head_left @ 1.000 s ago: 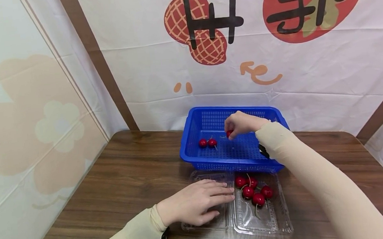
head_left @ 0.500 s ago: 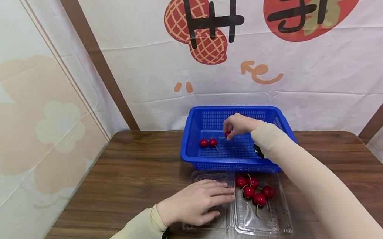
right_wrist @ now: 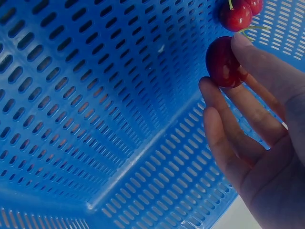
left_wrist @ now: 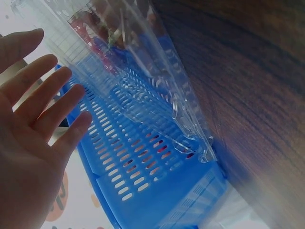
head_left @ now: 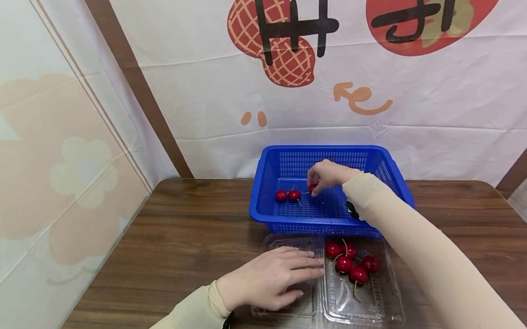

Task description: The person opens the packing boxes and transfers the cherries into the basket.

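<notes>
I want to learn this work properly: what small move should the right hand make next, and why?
Probably set the cherry down in the blue basket and release it: the right hand pinches it inside and has come lower, nearer the two cherries lying there.

Cherries (head_left: 344, 264) come to eight: five in the right half (head_left: 342, 301) of the box, two at the left inside the basket (head_left: 295, 227), and one cherry in the right hand (head_left: 328, 174). There is one basket, at the far side, and one clear box nearer, with two halves: the right one and a left half (head_left: 306, 294). Hands number two, the right one and a left hand (head_left: 271, 278) nearer; pale sleeves (head_left: 415, 235), two. One table (head_left: 181, 231). On the far cloth (head_left: 208, 102): one peanut (head_left: 284, 61), one red oval (head_left: 399, 7), two small orange spots (head_left: 246, 118). At left, one big pale flower (head_left: 33, 150).
</notes>
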### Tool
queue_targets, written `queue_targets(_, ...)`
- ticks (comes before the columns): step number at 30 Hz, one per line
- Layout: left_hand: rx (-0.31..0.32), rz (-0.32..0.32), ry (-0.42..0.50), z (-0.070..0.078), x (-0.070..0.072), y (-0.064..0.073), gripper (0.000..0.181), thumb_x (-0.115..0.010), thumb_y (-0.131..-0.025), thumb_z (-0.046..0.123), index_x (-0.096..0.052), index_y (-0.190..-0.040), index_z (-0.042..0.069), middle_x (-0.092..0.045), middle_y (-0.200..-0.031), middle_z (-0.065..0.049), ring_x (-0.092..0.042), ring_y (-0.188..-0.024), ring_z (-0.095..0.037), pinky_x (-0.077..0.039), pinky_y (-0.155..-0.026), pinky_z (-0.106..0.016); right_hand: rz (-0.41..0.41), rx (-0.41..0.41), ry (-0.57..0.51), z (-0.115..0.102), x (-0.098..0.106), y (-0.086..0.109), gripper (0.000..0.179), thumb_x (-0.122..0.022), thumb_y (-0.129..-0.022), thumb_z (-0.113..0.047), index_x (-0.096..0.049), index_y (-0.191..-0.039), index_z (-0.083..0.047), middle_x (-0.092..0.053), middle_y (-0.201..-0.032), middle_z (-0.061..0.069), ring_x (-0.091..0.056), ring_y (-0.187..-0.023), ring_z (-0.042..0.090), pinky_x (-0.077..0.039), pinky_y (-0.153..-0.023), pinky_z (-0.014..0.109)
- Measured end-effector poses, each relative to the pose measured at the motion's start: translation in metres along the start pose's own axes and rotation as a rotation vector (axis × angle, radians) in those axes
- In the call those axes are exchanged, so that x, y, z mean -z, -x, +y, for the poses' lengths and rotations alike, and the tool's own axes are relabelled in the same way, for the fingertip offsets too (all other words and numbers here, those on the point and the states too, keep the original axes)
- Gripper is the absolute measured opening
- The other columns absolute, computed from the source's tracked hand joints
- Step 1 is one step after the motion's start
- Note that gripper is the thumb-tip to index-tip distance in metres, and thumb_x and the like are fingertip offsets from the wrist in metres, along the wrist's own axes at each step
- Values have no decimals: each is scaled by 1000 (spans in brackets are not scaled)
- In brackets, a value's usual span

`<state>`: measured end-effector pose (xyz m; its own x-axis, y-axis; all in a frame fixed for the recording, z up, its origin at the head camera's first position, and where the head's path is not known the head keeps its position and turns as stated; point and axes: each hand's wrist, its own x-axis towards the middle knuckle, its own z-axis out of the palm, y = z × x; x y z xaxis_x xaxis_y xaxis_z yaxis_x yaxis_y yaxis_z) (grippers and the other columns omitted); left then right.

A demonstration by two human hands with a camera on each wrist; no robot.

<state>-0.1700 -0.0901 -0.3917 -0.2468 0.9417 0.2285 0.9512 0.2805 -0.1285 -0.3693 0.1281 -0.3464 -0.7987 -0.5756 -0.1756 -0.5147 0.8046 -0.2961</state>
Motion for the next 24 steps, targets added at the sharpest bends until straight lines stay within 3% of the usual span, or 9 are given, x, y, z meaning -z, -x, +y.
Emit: queue_targets(24, 5, -12, -11, 1, 2, 0, 52, -61, -87, 32, -53, -135, 18, -51, -140, 3, -45, -132, -16, -38, -110, -33, -46, -47, -23, 7, -14, -5, 26, -77, -79, -22, -70, -100, -8, -70, -103, 8, -64, -95, 20, -55, -83, 36)
